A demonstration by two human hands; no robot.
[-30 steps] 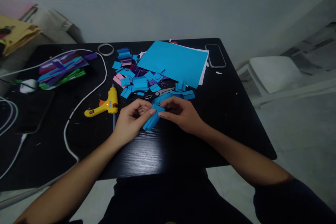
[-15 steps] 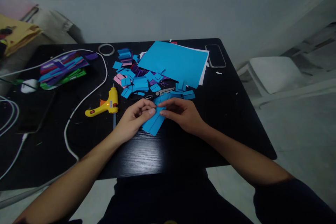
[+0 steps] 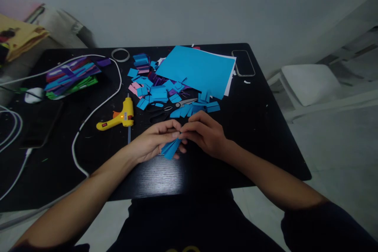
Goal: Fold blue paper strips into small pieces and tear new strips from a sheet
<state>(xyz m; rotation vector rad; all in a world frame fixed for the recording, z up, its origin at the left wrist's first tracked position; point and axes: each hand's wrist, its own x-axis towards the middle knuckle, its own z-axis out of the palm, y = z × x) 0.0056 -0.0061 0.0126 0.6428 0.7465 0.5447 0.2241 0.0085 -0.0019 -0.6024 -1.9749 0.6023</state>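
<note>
A creased piece of blue paper (image 3: 171, 149), pleated like a small fan, is held low over the near part of the table. My left hand (image 3: 156, 139) is closed on it, with the thumb on top and fingers beneath. My right hand (image 3: 205, 134) pinches the paper's upper end, its fingertips meeting those of my left hand. That pinched end is mostly hidden by the fingers. Just beyond the hands lie a pair of scissors (image 3: 177, 105) with black handles and several small folded blue paper pieces (image 3: 158, 93).
A yellow glue gun (image 3: 124, 116) with its light lit lies left of my hands. A white cable (image 3: 77, 141) loops past it. Behind are a large blue sheet (image 3: 196, 71), a phone (image 3: 243, 63), a tape roll (image 3: 120, 54) and bundled coloured paper (image 3: 73, 76).
The blue paper has been gathered from a flatter, wider shape into a narrow fan. Both hands have shifted slightly nearer to me, uncovering the scissor handles and several blue pieces.
</note>
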